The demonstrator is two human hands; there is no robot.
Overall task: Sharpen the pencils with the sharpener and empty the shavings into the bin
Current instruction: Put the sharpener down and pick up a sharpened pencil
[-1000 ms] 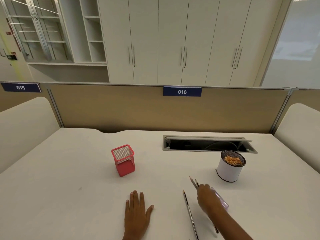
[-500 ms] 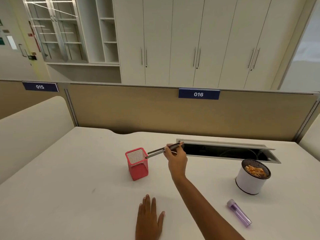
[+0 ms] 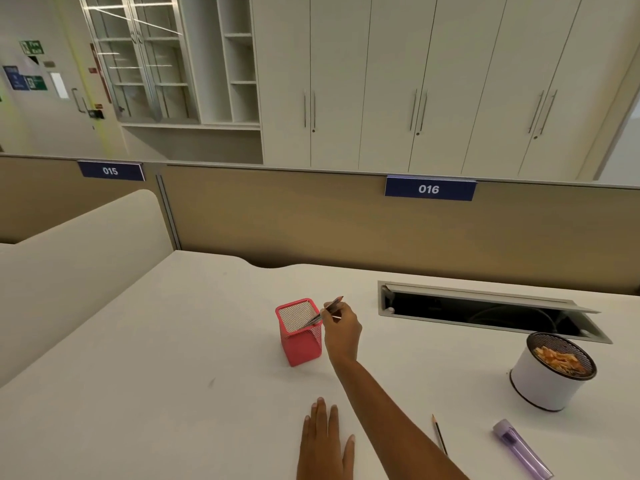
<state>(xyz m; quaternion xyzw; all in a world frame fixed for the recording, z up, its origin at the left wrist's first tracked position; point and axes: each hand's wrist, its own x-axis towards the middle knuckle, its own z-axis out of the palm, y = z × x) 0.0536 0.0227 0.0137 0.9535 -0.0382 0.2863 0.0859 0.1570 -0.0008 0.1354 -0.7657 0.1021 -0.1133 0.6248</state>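
- The pencils (image 3: 334, 303) were held almost flat over the cup (image 3: 301, 348) half a second ago. Now they tip down, and their low ends are inside the cup at its right side.
- Their sharp tips stick up and point to the far right.
- The right hand (image 3: 341, 332) was down by the sharpener (image 3: 521, 450) a second ago. Now it is far out on the table (image 3: 173, 375), just right of the cup.
- Its fingers (image 3: 329, 315) pinch the pencils near the top.
- The left hand (image 3: 325, 441) has stayed flat on the near part of the table. Its fingers are straight and close together, and the thumb sticks out a little.
- The cup is red mesh and stands upright in the middle of the table. Only the pencil ends show inside it.
- A loose pencil (image 3: 439, 434) lies on the table near the right arm, tip pointing away.
- The sharpener is purple and see-through. It lies on its side at the near right, just right of the loose pencil.
- The bin (image 3: 540, 382) is round and white with a dark mesh rim. It stands far from the cup, on the right.
- Orange shavings (image 3: 557, 358) lie in the top of the bin.
- A long open slot (image 3: 485, 311) is cut in the table behind the bin. It is dark inside.
- A tan wall (image 3: 277, 220) runs along the far edge of the table, with a blue sign (image 3: 429, 188) that says 016.
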